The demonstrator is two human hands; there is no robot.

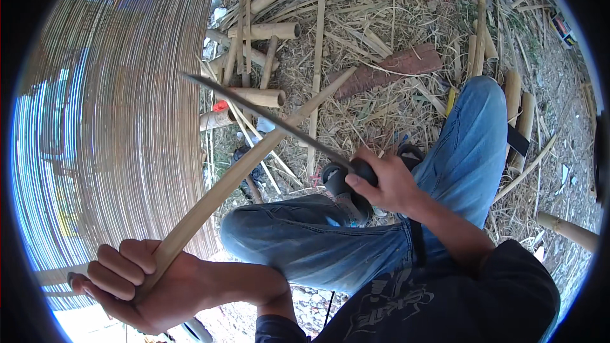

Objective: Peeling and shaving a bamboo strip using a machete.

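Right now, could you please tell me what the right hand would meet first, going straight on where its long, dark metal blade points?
The right hand would probably meet the long, pale, tapered bamboo strip crossing the blade, though depth is unclear.

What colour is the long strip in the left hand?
The strip is light tan, best seen in the head view.

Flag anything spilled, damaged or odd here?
No clear damage. Loose shavings litter the ground, so it looks untidy. A small red scrap beside the bamboo tubes stands out in colour. The knife crossing the bamboo strip looks normal.
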